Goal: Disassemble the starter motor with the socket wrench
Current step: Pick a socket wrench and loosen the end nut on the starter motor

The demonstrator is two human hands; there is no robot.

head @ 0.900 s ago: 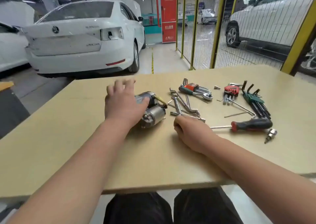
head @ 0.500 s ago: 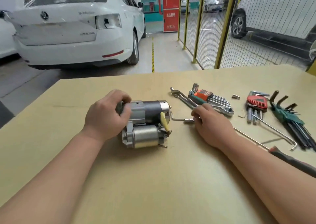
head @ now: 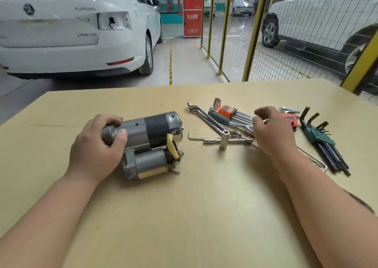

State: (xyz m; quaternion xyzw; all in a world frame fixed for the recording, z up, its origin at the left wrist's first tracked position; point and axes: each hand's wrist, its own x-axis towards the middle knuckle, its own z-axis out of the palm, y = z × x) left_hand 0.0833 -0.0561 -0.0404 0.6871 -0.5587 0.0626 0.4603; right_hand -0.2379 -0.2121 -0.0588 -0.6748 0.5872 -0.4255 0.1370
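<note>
The grey starter motor lies on its side on the tan table, its yellow-capped terminal end facing right. My left hand grips the rounded nose at its left end, thumb on the front. A T-shaped socket wrench lies just right of the motor, with nothing holding it. My right hand hovers over the tool pile beyond it, fingers loosely curled and pointing at a ratchet spanner head. I see nothing held in that hand.
Right of the motor lie a bent double-ended spanner, an orange-holder hex key set, a red key set, a green-holder set of black hex keys and a long L-shaped rod. A white car and a yellow mesh fence stand beyond the table.
My left hand closed round the motor's left end and turned the motor to lie crosswise. My right hand left the socket wrench and moved right and away over the tool pile.
</note>
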